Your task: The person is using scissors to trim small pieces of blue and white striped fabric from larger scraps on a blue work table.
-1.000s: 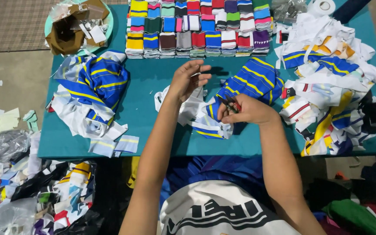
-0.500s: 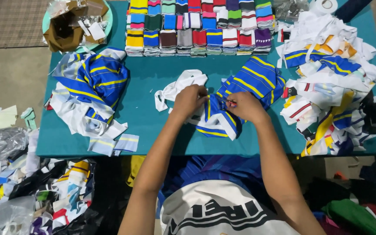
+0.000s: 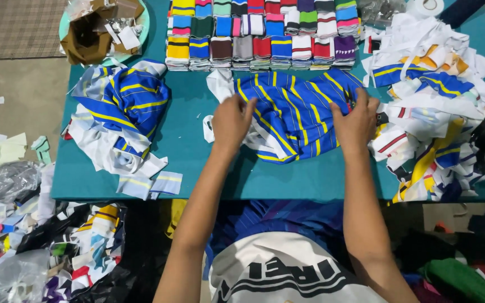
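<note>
Two bare hands press down on a blue cloth (image 3: 296, 115) with yellow stripes. The cloth lies spread out in the middle of a green table (image 3: 197, 151), right in front of the person.

The left hand (image 3: 230, 120) lies on the left edge of the cloth. Its fingers are bent a little and pinch the edge, where a white piece (image 3: 219, 84) sticks out from under the blue. The right hand (image 3: 356, 122) lies flat and open on the right edge of the cloth, fingers spread, holding it down.

Behind the cloth, at the far side of the table, many small folded cloths (image 3: 262, 33) stand in neat rows. They are yellow, blue, red, green, grey and purple.

To the left sits a heap of blue and white cloth (image 3: 120, 115), well apart from the hands. To the right is a big messy pile of scraps (image 3: 439, 106), mostly white with some blue, yellow and red. It touches the right side of the striped cloth, just beside the right hand.

In the far left corner is a round green tray (image 3: 141, 28) with a brown paper bag (image 3: 88, 36) in it.

More scraps (image 3: 40, 247) lie on the floor on the left.
</note>
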